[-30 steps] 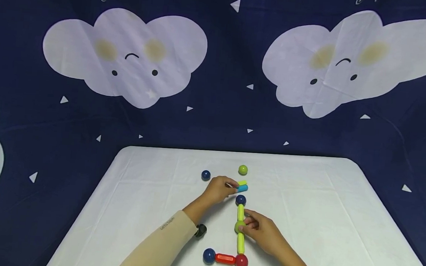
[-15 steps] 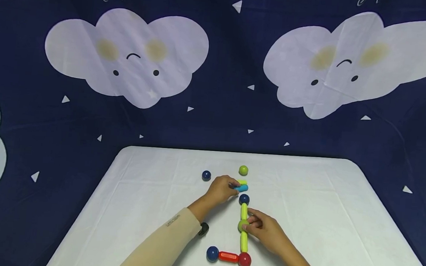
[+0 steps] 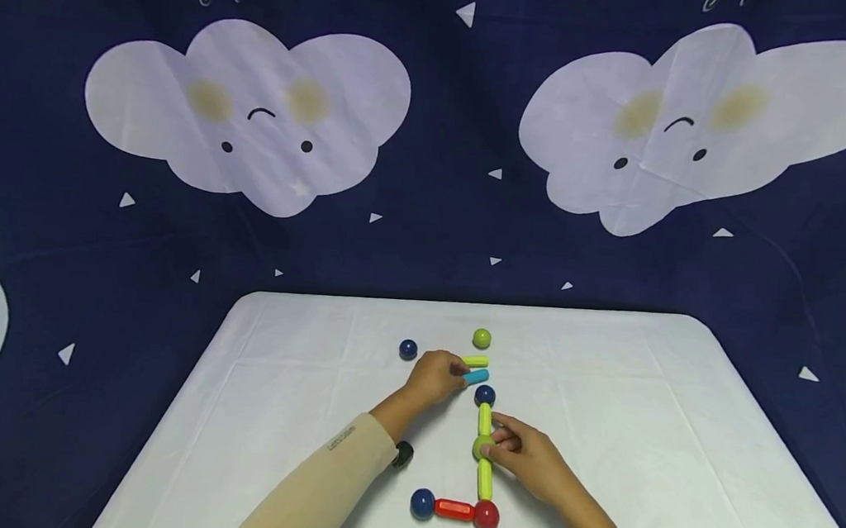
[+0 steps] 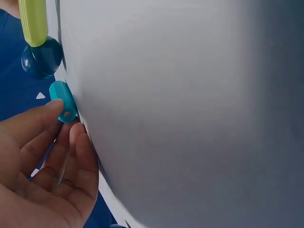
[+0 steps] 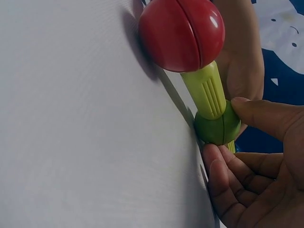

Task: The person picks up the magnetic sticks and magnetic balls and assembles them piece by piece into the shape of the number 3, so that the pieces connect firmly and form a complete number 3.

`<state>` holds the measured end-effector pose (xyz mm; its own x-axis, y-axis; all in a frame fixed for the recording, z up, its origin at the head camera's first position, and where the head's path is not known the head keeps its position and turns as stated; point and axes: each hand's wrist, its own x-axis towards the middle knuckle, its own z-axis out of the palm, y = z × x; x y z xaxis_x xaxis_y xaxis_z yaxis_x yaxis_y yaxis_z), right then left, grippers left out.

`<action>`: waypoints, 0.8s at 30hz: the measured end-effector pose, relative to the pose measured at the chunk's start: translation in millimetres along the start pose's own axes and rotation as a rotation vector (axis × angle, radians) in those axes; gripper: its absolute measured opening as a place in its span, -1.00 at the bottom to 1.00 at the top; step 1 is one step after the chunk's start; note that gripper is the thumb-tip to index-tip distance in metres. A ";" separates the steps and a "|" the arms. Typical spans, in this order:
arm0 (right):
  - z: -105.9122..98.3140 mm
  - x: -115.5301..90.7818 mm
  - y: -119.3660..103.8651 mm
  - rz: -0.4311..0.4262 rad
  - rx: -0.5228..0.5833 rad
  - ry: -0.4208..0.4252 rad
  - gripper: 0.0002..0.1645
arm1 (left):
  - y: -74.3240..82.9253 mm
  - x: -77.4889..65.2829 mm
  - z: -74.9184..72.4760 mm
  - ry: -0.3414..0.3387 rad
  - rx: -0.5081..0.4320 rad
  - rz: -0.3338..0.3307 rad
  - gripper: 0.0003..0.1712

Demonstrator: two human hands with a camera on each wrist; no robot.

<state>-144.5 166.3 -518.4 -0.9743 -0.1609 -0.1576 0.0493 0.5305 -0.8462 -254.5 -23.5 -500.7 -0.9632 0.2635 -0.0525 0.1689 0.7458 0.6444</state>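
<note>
My left hand (image 3: 438,376) pinches a light blue rod (image 4: 61,97) between thumb and fingers, just beyond the far end of a joined chain. That end is a dark blue ball (image 3: 485,395), apart from the rod. From it run a yellow-green rod (image 3: 484,420), a green ball (image 5: 218,127), a second yellow-green rod (image 3: 485,479) and a red ball (image 3: 486,516). A red rod (image 3: 454,510) leads left from there to another dark blue ball (image 3: 422,504). My right hand (image 3: 532,463) holds the green ball by thumb and fingers.
A loose yellow-green rod (image 3: 477,361) lies just past the left fingers. Farther back are a loose green ball (image 3: 482,338) and a loose dark blue ball (image 3: 408,349). The white table (image 3: 635,413) ends at a dark cloth with clouds.
The chain and my right hand have shifted slightly right. My left hand has drawn the light blue rod a little left, apart from the loose yellow-green rod, which shows more.
</note>
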 end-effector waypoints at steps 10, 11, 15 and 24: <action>-0.3 -0.2 3.7 -0.016 0.015 -0.009 -0.24 | -8.7 -15.6 -11.8 -0.006 0.025 -0.033 -0.87; -0.1 0.1 4.4 -0.016 0.016 -0.011 -0.23 | -10.3 -17.4 -13.6 -0.011 0.017 -0.035 -0.87; 0.5 1.5 6.7 -0.009 0.021 -0.010 -0.24 | -16.3 -22.9 -18.9 -0.036 -0.041 -0.040 -0.87; 1.5 4.8 12.9 -0.045 0.051 -0.024 -0.24 | -31.6 -28.8 -21.3 -0.081 -0.156 -0.082 -0.86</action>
<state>-148.3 171.1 -530.8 -0.9704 -0.2033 -0.1306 0.0177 0.4790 -0.8776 -236.5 -67.6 -503.3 -0.9513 0.2592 -0.1667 0.0505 0.6647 0.7454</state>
